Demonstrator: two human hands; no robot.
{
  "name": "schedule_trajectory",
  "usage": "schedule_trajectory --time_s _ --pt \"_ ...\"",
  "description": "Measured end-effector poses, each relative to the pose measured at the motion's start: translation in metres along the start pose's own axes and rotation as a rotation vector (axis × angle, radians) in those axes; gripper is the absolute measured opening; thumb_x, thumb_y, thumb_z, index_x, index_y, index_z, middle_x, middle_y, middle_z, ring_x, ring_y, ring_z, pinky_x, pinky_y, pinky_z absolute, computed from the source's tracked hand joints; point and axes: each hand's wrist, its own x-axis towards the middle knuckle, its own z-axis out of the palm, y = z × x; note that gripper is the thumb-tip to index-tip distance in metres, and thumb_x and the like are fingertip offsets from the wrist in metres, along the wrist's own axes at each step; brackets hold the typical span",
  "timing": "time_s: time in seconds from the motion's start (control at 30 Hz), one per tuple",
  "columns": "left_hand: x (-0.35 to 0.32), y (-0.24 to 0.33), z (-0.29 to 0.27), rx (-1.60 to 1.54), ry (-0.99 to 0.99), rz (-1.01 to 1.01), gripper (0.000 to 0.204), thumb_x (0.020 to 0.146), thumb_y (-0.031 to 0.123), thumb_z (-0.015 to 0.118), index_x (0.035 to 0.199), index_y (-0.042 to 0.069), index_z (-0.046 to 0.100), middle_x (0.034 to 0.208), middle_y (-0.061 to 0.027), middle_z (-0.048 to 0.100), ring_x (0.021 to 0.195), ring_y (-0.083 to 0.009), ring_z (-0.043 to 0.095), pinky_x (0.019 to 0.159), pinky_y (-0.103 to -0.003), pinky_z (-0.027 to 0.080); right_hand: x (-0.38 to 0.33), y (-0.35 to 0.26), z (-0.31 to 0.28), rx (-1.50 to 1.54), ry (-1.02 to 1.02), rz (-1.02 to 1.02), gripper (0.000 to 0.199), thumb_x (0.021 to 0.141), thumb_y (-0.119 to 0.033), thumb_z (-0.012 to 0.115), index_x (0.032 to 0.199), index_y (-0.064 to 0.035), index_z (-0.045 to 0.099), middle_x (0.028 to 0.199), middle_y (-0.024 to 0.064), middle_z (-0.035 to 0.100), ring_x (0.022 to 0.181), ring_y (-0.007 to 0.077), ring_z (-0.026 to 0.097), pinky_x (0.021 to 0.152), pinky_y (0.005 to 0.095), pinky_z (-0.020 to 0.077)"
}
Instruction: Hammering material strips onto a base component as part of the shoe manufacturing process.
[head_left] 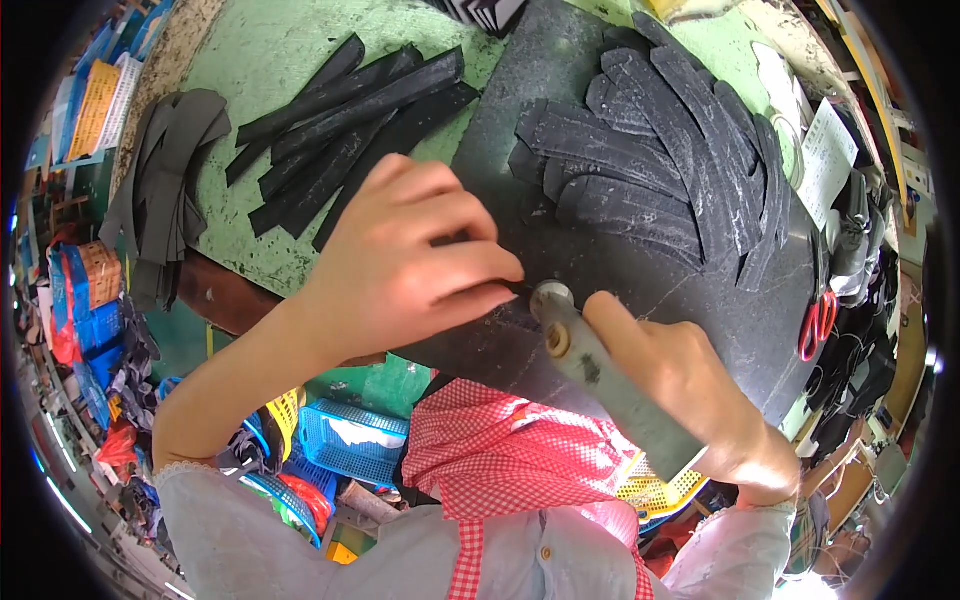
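Observation:
My left hand (pixel 415 260) presses down with curled fingers on a dark strip lying on the black cutting board (pixel 700 310). In my right hand (pixel 690 385) is a grey cylindrical cutting tool (pixel 600 375), gripped with its round metal head just right of my left fingertips and touching the board. A fan of curved black strips (pixel 660 160) lies on the board beyond my hands. Straight black strips (pixel 340 130) are piled on the green table (pixel 260 60) to the left.
A bundle of grey strips (pixel 165 190) hangs at the table's left edge. Red-handled scissors (pixel 818 322) and white paper (pixel 825 160) lie at the right. Blue and yellow baskets (pixel 350 440) stand below the table. A red checked cloth (pixel 500 450) covers my chest.

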Motion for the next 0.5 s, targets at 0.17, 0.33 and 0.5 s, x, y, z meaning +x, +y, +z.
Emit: schedule_trajectory --time_s 0.17,0.33,0.5 --pt "-0.011 0.005 0.000 0.092 0.040 0.064 0.026 0.069 0.019 0.088 0.093 0.021 0.080 0.098 0.0039 0.066 0.095 -0.0248 0.059 0.083 -0.041 0.045 0.004 -0.008 -0.003 0.021 0.080 0.020 0.022 0.098 -0.012 0.059 0.113 -0.0001 0.048 0.077 0.0226 0.065 0.072 0.0448 0.069 0.062 0.0539 0.0536" --pt "-0.014 0.002 -0.005 0.028 0.045 -0.079 0.028 0.068 0.020 0.089 0.094 0.022 0.080 0.097 0.0050 0.066 0.096 -0.0240 0.059 0.082 -0.040 0.044 0.014 -0.007 -0.004 0.108 0.027 0.024 0.022 0.097 -0.010 0.059 0.114 -0.0022 0.048 0.078 0.0216 0.065 0.074 0.0443 0.069 0.063 0.0526 0.0547" --pt "-0.022 0.016 -0.003 0.144 0.090 -0.062 0.029 0.069 0.021 0.090 0.096 0.021 0.080 0.097 0.0050 0.067 0.096 -0.0245 0.058 0.085 -0.041 0.042 0.016 -0.017 -0.003 -0.005 0.089 -0.005 0.020 0.096 -0.004 0.058 0.114 -0.0025 0.048 0.078 0.0227 0.065 0.075 0.0450 0.070 0.065 0.0543 0.0541"
